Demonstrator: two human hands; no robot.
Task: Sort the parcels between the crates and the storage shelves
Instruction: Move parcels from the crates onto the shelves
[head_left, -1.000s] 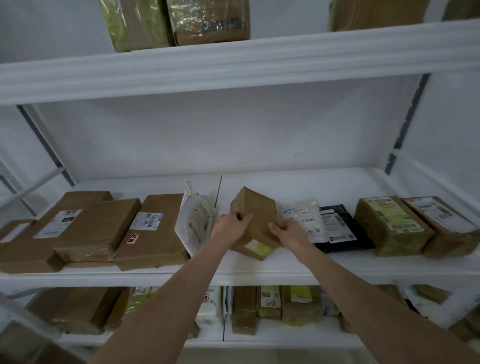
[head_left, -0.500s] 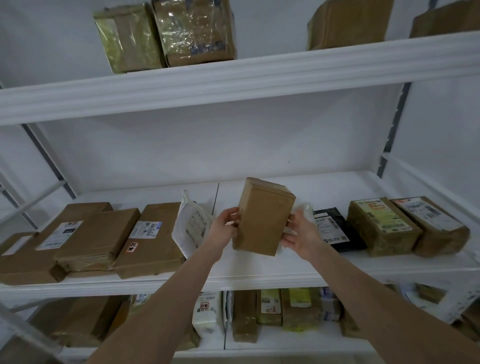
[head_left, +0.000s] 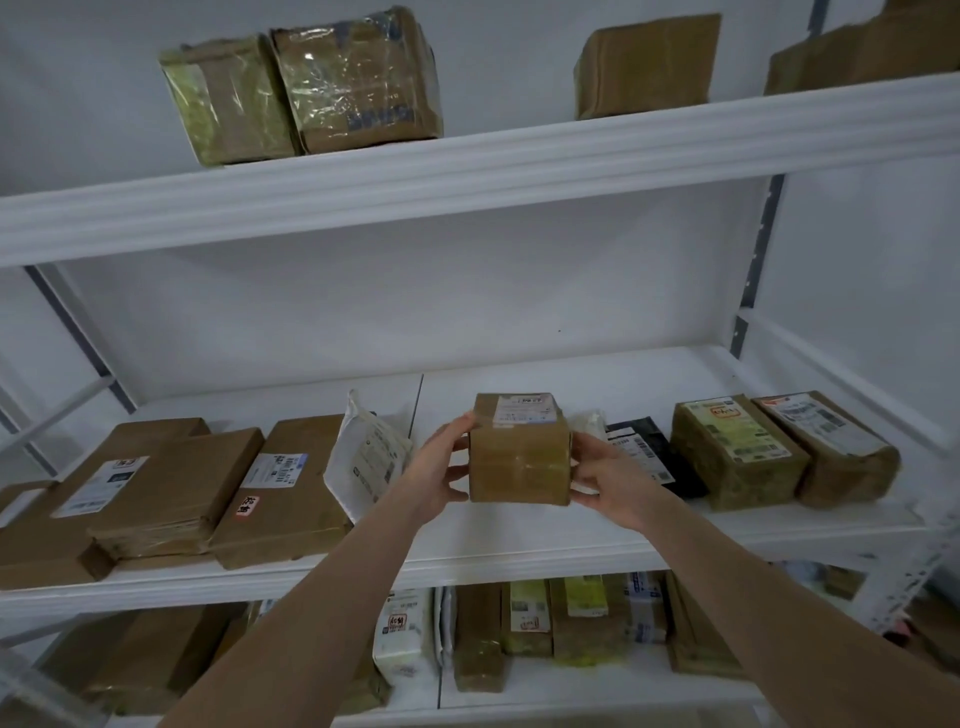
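Just above the front of the white metal middle shelf, we are holding the small brown tape-wrapped cardboard parcel, our left hand and right hand clamping its opposite side faces with curled fingers. We are judging it stiff, light and tape-slick, best gripped on those flat sides, with the white plastic mailer and black plastic pouch flanking it.

Small box: brown cardboard, fully taped over, tape glossy with a slight ripple; white paper label on top. Shelf boards: white, smooth, satin finish. Upright: grey perforated metal. Top-shelf parcel: cardboard under crinkled, shiny clear film. White mailer: thin plastic, soft sheen. Black mailer: glossy plastic. Flat parcels at left: matt kraft paper, paper labels.
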